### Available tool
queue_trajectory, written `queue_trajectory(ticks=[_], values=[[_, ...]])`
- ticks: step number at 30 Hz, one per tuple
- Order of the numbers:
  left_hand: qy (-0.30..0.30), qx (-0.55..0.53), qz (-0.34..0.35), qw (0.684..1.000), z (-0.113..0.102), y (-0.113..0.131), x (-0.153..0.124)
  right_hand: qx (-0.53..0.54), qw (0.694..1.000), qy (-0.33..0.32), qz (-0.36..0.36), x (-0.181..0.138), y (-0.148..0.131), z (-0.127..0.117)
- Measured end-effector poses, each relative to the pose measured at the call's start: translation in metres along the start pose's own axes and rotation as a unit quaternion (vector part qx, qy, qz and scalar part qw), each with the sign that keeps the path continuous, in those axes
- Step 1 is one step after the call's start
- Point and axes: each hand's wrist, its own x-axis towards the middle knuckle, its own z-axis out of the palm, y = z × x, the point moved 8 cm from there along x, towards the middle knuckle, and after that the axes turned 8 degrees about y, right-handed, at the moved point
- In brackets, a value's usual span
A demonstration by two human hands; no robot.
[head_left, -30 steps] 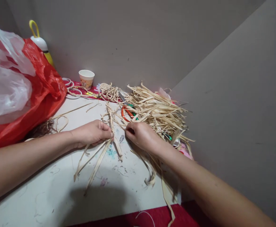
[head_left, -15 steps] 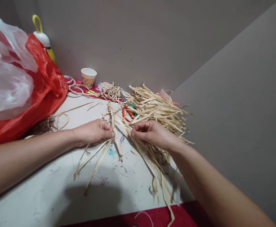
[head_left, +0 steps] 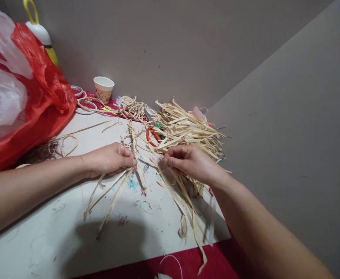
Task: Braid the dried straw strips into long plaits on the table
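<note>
My left hand is closed, its thumb and fingers pinching a braid of dried, straw-coloured plant strips. Loose strip ends fan out below that hand toward the front of the white board, and one thick short end points down beside it. To the right, my right hand is also closed, thumb against forefinger, at a pale dried strip; the exact grip is partly hidden by the fingers. Long loose strips trail under and below this hand. Behind it lies a large bundle of dried strips.
Scissors with orange handles lie by the bundle, near a coil of twisted cord. A paper cup stands at the back. Red and white plastic bags fill the left side, before a yellow-and-white bottle. Grey walls close off back and right.
The whole view has shifted slightly, so things appear a little further left and up. Both hands keep their pinches, and the right hand sits slightly further from the left.
</note>
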Motion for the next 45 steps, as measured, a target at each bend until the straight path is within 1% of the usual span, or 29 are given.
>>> queue_trajectory(ticks=[6, 11, 17, 20, 22, 25, 27, 29, 30, 32, 33, 35, 37, 38, 40, 42, 45], values=[[0.001, 0.003, -0.004, 1.000, 0.000, 0.000, 0.000, -0.098, 0.994, 0.011, -0.035, 0.003, 0.001, 0.014], [0.004, 0.001, -0.004, 1.000, 0.000, 0.000, -0.001, -0.143, 0.988, 0.015, -0.063, -0.002, -0.002, 0.017], [0.006, 0.001, 0.000, 1.000, 0.000, 0.001, -0.001, -0.220, 0.967, 0.055, -0.117, -0.008, -0.006, 0.020], [0.005, 0.000, 0.001, 1.000, 0.000, 0.001, -0.001, -0.237, 0.962, 0.064, -0.122, -0.007, -0.003, 0.021], [0.004, 0.000, 0.000, 1.000, 0.001, 0.002, -0.001, -0.228, 0.964, 0.071, -0.120, -0.006, -0.001, 0.019], [0.004, 0.005, 0.000, 1.000, 0.001, 0.002, -0.001, -0.175, 0.974, 0.103, -0.105, -0.006, 0.001, 0.005], [0.002, 0.007, 0.003, 1.000, 0.000, 0.002, -0.001, -0.096, 0.984, 0.131, -0.079, -0.008, 0.003, -0.009], [-0.001, 0.003, 0.003, 1.000, 0.000, 0.001, -0.001, 0.029, 0.988, 0.151, -0.028, -0.012, 0.007, -0.023], [-0.001, 0.000, 0.003, 1.000, 0.000, 0.001, -0.001, 0.101, 0.983, 0.152, 0.001, -0.015, 0.008, -0.027], [-0.001, -0.007, 0.001, 1.000, 0.000, 0.001, 0.000, 0.236, 0.962, 0.127, 0.052, -0.023, 0.007, -0.025], [-0.002, -0.011, 0.001, 1.000, 0.000, 0.000, 0.000, 0.289, 0.949, 0.105, 0.071, -0.027, 0.004, -0.020], [-0.004, -0.017, -0.001, 1.000, 0.000, 0.000, 0.000, 0.362, 0.925, 0.049, 0.105, -0.035, -0.005, -0.002], [-0.008, -0.023, -0.002, 1.000, 0.001, 0.001, 0.000, 0.404, 0.904, 0.000, 0.138, -0.041, -0.012, 0.023], [-0.008, -0.025, -0.001, 1.000, 0.000, 0.001, -0.001, 0.418, 0.896, -0.014, 0.153, -0.042, -0.014, 0.036], [-0.005, -0.026, -0.001, 1.000, -0.001, 0.001, -0.001, 0.436, 0.884, -0.026, 0.170, -0.040, -0.015, 0.056], [0.001, -0.028, -0.001, 1.000, -0.002, 0.000, -0.002, 0.442, 0.880, -0.024, 0.173, -0.034, -0.013, 0.069], [0.008, -0.029, 0.003, 1.000, -0.003, 0.001, -0.002, 0.426, 0.888, -0.015, 0.172, -0.027, -0.010, 0.076]])
